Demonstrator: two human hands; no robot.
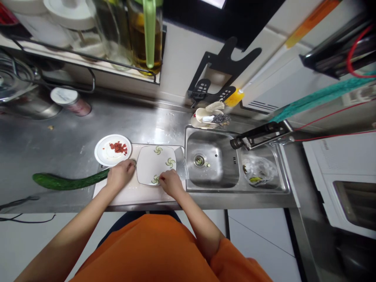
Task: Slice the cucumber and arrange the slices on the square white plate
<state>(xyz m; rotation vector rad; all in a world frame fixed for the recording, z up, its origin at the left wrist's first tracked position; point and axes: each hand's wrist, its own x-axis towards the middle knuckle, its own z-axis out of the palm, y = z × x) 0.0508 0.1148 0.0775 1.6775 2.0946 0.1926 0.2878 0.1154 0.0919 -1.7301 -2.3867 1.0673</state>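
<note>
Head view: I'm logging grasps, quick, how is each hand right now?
Left hand: closed, fingers together beside the square plate; cannot tell whether it holds anything.
Right hand: closed, fingers at the green slices on the plate; grip unclear.

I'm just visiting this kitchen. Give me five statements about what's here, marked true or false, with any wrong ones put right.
1. The right hand is by the lowest green swirl on the square plate. True.
2. The cucumber lies in the sink. False: the cucumber lies mostly on the steel counter, one end near the left hand.
3. Three green swirls show on the square plate. True.
4. The round plate holds yellow pieces. False: the round plate holds red pieces.
5. A clear plastic bag sits in the smaller basin. True.
</note>
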